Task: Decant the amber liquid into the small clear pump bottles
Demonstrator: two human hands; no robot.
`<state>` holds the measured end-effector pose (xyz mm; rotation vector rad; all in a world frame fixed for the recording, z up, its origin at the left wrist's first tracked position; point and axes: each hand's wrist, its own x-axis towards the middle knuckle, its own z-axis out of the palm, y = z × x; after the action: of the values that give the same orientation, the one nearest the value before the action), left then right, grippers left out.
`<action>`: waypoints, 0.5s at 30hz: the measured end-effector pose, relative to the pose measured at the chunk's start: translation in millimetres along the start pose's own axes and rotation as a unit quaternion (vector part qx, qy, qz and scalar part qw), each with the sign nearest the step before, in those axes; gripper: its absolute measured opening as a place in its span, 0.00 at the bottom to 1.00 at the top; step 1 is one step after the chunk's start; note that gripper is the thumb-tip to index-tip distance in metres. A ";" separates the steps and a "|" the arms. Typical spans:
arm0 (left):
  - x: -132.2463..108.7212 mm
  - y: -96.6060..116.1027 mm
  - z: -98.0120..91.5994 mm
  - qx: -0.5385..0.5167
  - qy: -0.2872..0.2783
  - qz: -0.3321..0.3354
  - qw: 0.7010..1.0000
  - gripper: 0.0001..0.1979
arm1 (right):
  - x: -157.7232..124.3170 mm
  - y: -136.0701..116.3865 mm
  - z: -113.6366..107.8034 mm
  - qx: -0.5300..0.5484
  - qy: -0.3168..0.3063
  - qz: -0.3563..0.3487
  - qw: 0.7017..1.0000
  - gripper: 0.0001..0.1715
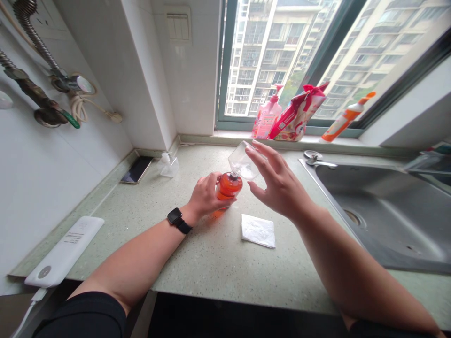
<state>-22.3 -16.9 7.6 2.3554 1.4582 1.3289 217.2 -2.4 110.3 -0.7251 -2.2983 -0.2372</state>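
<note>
My left hand (207,195), with a black watch on the wrist, is wrapped round an orange-red bottle (229,185) with an open neck, upright on the counter. A clear angular container (243,160) is tilted over the bottle, its lower end at the neck. My right hand (273,178) is at the container's right side, fingers curved and thumb apart below; its fingertips touch the container. A folded white tissue (258,231) lies in front of the bottle. Further back on the left stands a small clear container with a white pump top (168,165).
A phone (137,169) lies by the left wall, and a white power strip or bank (65,251) at the counter's left edge. A steel sink (391,211) is on the right. A pink pump bottle (267,117), red pouch (299,115) and orange-white bottle (345,119) stand on the windowsill.
</note>
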 end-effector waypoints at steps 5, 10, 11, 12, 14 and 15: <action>0.4 -0.3 -0.6 -0.004 0.004 0.007 1.000 0.35 | 0.8 -2.2 2.4 0.000 0.013 -0.013 1.000 0.58; 0.7 -0.9 -0.4 -0.004 0.013 0.018 1.000 0.35 | 1.4 -4.3 5.0 -0.007 0.029 -0.031 0.999 0.58; 0.7 -1.3 -0.3 -0.002 0.013 0.020 1.000 0.35 | 1.4 -4.5 5.3 -0.005 0.031 -0.031 0.999 0.58; 0.6 -1.6 -0.2 -0.001 0.014 0.022 1.000 0.35 | 1.3 -4.6 5.6 -0.003 0.032 -0.031 0.999 0.59; 0.6 -2.4 0.1 0.003 0.015 0.024 1.000 0.35 | 1.3 -4.7 6.2 0.001 0.036 -0.033 0.999 0.59; 0.6 -2.8 0.2 0.004 0.015 0.024 1.000 0.36 | 1.3 -4.7 6.4 0.002 0.037 -0.035 0.999 0.59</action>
<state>-24.0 -14.9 6.6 2.4005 1.4255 1.3780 210.1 -3.4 106.6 -0.6247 -2.2542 -0.2872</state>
